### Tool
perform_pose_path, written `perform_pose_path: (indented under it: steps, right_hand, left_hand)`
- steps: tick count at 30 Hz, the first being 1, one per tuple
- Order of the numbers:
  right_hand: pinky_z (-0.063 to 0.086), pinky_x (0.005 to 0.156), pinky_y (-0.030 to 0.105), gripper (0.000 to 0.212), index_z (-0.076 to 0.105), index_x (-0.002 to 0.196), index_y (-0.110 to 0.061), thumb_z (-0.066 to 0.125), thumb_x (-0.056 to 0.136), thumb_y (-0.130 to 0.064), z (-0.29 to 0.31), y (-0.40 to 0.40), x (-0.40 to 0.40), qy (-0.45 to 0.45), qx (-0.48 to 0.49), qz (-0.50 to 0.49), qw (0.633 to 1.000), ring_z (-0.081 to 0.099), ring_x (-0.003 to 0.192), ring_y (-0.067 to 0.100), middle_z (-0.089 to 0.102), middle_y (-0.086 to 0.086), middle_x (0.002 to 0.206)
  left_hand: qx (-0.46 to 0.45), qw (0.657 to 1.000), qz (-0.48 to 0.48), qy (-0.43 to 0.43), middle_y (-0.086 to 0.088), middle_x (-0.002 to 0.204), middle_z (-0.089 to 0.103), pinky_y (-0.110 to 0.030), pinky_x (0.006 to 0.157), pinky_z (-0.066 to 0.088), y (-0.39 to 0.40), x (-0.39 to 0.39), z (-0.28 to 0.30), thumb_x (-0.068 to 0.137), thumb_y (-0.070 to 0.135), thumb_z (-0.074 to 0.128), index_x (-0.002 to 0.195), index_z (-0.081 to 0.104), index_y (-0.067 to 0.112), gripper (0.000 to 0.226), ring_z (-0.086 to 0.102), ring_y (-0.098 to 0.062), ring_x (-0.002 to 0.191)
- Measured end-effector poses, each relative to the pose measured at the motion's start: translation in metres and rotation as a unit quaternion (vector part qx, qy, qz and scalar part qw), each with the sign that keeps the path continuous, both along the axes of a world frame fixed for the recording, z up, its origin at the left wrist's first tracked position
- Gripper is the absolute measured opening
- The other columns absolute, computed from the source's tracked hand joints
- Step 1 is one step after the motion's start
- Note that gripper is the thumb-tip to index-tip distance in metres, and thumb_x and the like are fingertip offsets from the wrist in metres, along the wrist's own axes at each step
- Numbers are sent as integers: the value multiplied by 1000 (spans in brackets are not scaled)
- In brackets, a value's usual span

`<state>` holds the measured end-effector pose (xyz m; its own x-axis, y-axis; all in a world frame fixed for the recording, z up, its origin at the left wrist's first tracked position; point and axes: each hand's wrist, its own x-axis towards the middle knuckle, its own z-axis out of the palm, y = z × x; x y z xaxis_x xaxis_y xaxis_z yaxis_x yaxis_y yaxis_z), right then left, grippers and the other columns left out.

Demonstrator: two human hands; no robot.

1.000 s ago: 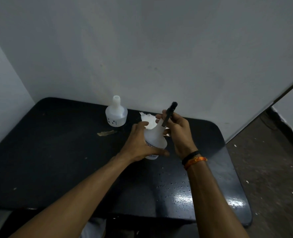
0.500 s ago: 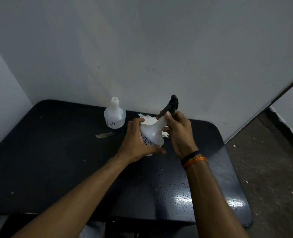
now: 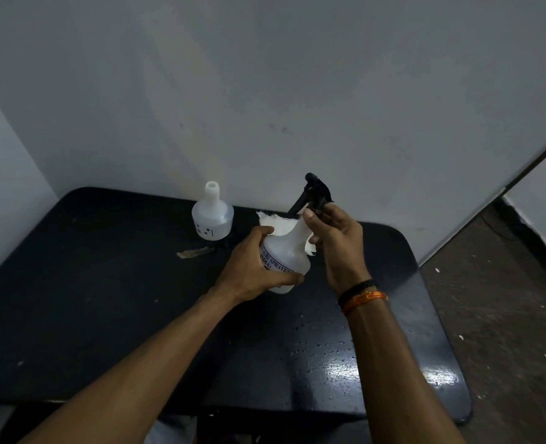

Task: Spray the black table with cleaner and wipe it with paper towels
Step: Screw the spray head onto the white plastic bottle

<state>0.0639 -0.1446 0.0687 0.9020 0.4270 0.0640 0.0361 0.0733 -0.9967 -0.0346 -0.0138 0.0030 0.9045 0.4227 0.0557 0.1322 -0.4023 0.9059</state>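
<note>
A white spray bottle [image 3: 289,251] with blue lettering is held above the black table [image 3: 105,299]. My left hand [image 3: 255,267] grips its body from the left. My right hand [image 3: 335,241] holds the neck just under the black trigger head [image 3: 316,190], which points up and to the left. White paper towels [image 3: 273,223] lie on the table behind the bottle, mostly hidden by it. Water droplets dot the table's near right part.
A second white bottle [image 3: 213,216] without a cap stands at the table's back edge by the wall. A small brownish scrap [image 3: 194,252] lies left of my hands. The floor drops away past the table's right edge.
The black trigger head has turned on the bottle's neck under my right hand and now stands more upright. The bottle stays held in both hands at about the same place.
</note>
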Motion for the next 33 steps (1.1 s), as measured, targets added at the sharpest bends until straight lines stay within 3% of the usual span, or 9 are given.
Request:
perform_pose_path:
  steps: [5, 7, 11, 14, 16, 20, 23, 26, 33]
  right_hand:
    - [53, 74, 33, 23, 71, 110, -3, 71, 92, -17, 0, -5, 6, 22, 12, -53, 998, 62, 85, 14, 68, 3, 90]
    - [53, 73, 28, 22, 73, 108, -6, 73, 90, -19, 2, -9, 9, 49, 34, -96, 994, 62, 84, 10, 69, 0, 93]
    - [52, 75, 26, 17, 74, 101, -17, 78, 85, -22, 7, -20, 15, 190, 104, -172, 961, 70, 94, 10, 77, -2, 104]
    - [50, 83, 28, 28, 74, 110, -17, 79, 84, -25, 11, -26, 15, 281, 125, -206, 929, 71, 103, 10, 78, -4, 108]
    - [48, 85, 27, 32, 73, 115, -17, 78, 85, -28, 13, -30, 15, 313, 143, -215, 914, 70, 106, 9, 77, -4, 112]
    - [44, 84, 25, 42, 68, 125, -18, 75, 87, -34, 17, -37, 19, 331, 169, -210, 904, 64, 115, 8, 72, -6, 120]
    - [45, 82, 24, 32, 69, 114, -20, 74, 87, -37, 16, -41, 21, 345, 180, -197, 900, 65, 105, 8, 72, -7, 111]
    - [46, 79, 22, 25, 70, 99, -20, 75, 85, -41, 16, -43, 22, 345, 181, -180, 903, 64, 91, 6, 73, -7, 100]
    - [51, 73, 23, 30, 73, 100, -15, 79, 82, -38, 18, -41, 20, 299, 133, -180, 928, 68, 85, 11, 77, 4, 104]
  left_hand:
    - [16, 998, -33, 43, 12, 125, 52, -28, 91, 53, 4, -2, -5, 52, 52, 93, 145, 41, 24, 109, 54, -8, 111]
    - [19, 997, -39, 65, 9, 125, 55, -29, 89, 53, 6, -2, -8, 49, 53, 93, 141, 45, 25, 108, 56, -10, 110]
    - [50, 992, -42, 103, 13, 114, 56, -23, 78, 49, 10, -3, -14, 45, 48, 94, 125, 49, 31, 94, 56, -10, 103]
    - [71, 988, -38, 134, 7, 126, 51, -38, 91, 52, 15, -6, -16, 45, 44, 95, 133, 43, 29, 104, 52, -16, 112]
    - [87, 986, -39, 139, 8, 131, 48, -38, 95, 49, 18, -7, -17, 47, 39, 95, 138, 41, 27, 107, 49, -16, 118]
    - [94, 984, -14, 150, 4, 140, 43, -33, 98, 43, 28, -11, -17, 53, 31, 95, 146, 37, 22, 110, 45, -18, 125]
    - [81, 985, 12, 152, 2, 144, 43, -35, 104, 42, 36, -13, -17, 54, 30, 95, 149, 35, 19, 112, 44, -20, 129]
    - [68, 988, 35, 137, 3, 139, 46, -33, 99, 42, 39, -15, -17, 54, 32, 95, 146, 40, 21, 108, 46, -19, 125]
    - [57, 992, 34, 110, 6, 129, 55, -44, 98, 51, 21, 5, -16, 48, 40, 96, 135, 51, 25, 99, 54, -19, 117]
